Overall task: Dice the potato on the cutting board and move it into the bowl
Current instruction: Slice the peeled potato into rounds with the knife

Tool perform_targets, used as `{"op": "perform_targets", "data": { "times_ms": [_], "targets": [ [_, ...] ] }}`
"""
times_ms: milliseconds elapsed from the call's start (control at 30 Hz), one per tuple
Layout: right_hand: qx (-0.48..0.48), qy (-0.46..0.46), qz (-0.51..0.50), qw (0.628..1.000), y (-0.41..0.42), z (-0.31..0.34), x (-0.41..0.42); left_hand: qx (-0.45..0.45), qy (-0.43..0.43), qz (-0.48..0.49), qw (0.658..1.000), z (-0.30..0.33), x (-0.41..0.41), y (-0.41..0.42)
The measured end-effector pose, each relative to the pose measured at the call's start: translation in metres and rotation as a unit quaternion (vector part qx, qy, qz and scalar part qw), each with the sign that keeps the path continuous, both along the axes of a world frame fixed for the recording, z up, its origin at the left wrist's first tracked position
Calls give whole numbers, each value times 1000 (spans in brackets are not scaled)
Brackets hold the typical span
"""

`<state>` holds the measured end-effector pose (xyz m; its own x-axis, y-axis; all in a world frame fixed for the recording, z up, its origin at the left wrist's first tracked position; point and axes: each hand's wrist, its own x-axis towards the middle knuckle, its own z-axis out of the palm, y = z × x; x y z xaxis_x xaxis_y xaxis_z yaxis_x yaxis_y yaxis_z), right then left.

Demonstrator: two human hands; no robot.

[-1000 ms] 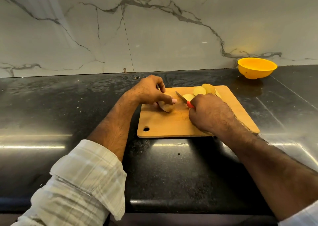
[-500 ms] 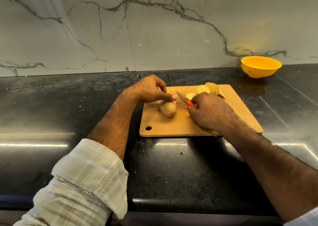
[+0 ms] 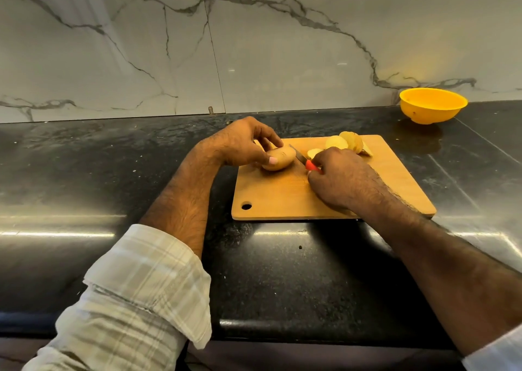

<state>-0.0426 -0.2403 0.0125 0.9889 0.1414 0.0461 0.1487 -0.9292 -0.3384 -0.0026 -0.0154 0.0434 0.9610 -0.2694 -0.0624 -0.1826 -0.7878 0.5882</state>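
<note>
One view, from the head, shows it all. The left hand [image 3: 243, 144] has its fingers [image 3: 272, 160] curled over a potato piece [image 3: 278, 158] lying on the cutting board [image 3: 282, 198], which sits on the dark table [image 3: 113, 172]. The right hand [image 3: 339, 178] grips a small knife [image 3: 303, 160] by its red handle, blade tip just beside the piece's cut end. A few slices [image 3: 346, 143] lie at the board's far edge. The yellow bowl [image 3: 433, 105] stands well apart, by the wall. The potato is probably firm, rounded and slick where cut, so it may roll; pressing it from above, fingers tucked away from the blade, seems safest.
</note>
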Motion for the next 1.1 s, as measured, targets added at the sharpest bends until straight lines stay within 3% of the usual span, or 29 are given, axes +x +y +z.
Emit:
{"op": "perform_targets", "data": {
  "times_ms": [433, 867, 1100],
  "targets": [
    [-80, 11, -31, 996, 4, 8, -4, 52, -80, 24, 995, -10, -1, -24],
    [4, -17, -12, 1000, 12, 8, -13, 131, -92, 52, 986, -5, -7, -43],
    [-3, 1, -17, 1000, 15, 11, -13, 98, -92, 59, 989, -3, -7, -44]
  ]
}}
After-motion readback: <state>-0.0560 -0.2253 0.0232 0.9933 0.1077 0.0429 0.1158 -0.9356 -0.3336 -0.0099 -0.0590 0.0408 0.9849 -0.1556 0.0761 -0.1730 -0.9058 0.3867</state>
